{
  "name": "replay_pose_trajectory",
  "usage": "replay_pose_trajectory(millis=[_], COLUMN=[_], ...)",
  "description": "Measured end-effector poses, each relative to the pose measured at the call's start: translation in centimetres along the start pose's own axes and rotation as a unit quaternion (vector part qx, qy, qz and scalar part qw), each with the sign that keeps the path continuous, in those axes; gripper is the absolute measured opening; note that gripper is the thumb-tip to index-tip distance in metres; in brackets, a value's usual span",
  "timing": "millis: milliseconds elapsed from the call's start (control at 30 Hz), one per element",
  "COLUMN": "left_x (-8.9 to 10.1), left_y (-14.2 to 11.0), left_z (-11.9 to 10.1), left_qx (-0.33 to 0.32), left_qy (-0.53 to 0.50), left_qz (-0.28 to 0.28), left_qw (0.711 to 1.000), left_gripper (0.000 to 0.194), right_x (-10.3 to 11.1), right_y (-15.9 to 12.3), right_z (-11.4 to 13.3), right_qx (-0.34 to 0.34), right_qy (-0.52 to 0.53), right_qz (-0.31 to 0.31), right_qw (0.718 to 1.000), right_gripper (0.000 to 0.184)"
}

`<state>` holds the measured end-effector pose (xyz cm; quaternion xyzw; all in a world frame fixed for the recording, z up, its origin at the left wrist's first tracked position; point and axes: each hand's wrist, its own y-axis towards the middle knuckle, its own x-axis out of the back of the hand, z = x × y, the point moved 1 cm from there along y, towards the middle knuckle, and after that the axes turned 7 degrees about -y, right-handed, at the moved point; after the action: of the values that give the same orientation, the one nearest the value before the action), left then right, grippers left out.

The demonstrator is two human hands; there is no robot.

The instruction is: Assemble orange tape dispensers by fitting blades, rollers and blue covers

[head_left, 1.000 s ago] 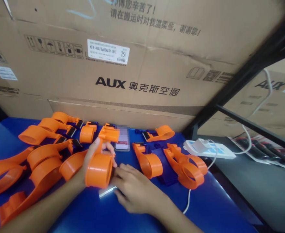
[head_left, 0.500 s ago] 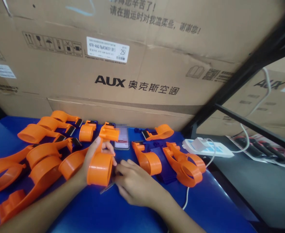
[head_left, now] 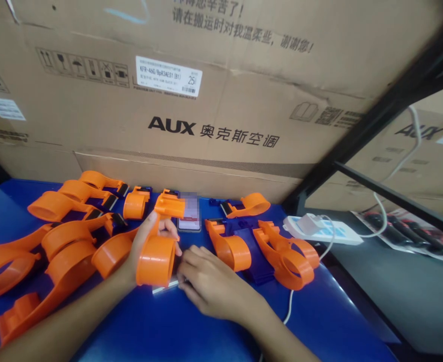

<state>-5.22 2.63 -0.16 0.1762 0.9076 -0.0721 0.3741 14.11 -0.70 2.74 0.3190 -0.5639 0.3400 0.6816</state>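
Observation:
My left hand (head_left: 146,241) is wrapped round an orange tape dispenser (head_left: 155,261), its round hub toward me and its head pointing up and away. Close on its right, my right hand (head_left: 206,279) is closed with fingers curled inward; whatever is in its fingertips is hidden. A thin, pale, shiny strip (head_left: 164,288) shows below the hub and runs toward my right fingers; I cannot tell whether they grip it. Just beyond the held dispenser, a phone (head_left: 190,221) lies on the blue table (head_left: 131,327).
Several more orange tape dispensers (head_left: 50,206) lie at the left, with others (head_left: 295,269) at the right near dark blue flat pieces (head_left: 257,261). A white power strip (head_left: 342,234) with a plugged charger sits by a black frame post. Large cardboard boxes (head_left: 214,166) stand behind.
The pale strip below the held dispenser has turned slightly and catches more light. Both hands stay almost in the same place.

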Motion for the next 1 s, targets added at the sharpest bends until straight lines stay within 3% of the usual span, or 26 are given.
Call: replay_pose_trajectory(millis=[233, 333, 433, 533, 667, 800, 1000], left_x=[-0.1, 0.1, 0.2, -0.1, -0.9, -1.7, -2.4], left_y=[-0.1, 0.0, -0.1, -0.2, -0.3, -0.4, -0.7], left_z=[0.0, 0.0, 0.1, 0.2, 0.4, 1.1, 2.3], left_qx=[0.001, 0.002, 0.000, -0.008, -0.042, -0.052, -0.022], left_qy=[0.011, 0.021, 0.035, 0.039, 0.081, 0.102, 0.057], left_qz=[-0.007, -0.014, -0.027, -0.045, -0.083, -0.081, -0.027], left_qw=[1.000, 1.000, 0.999, 0.998, 0.992, 0.990, 0.998], left_gripper=[0.064, 0.064, 0.063, 0.061, 0.054, 0.044, 0.033], right_x=[0.7, 0.9, 0.7, 0.7, 1.6, 2.8, 2.7], right_y=[0.0, 0.0, -0.2, -0.6, -1.2, -1.5, -1.8], right_z=[0.0, 0.0, -0.2, -0.4, -0.5, -1.0, -2.3], right_qx=[0.001, -0.040, -0.124, -0.204, -0.236, -0.246, -0.268], right_qy=[0.079, 0.118, 0.166, 0.183, 0.208, 0.253, 0.197], right_qz=[-0.030, -0.060, -0.160, -0.310, -0.423, -0.455, -0.437], right_qw=[0.996, 0.990, 0.965, 0.910, 0.850, 0.818, 0.836], right_gripper=[0.007, 0.008, 0.008, 0.019, 0.023, 0.021, 0.015])
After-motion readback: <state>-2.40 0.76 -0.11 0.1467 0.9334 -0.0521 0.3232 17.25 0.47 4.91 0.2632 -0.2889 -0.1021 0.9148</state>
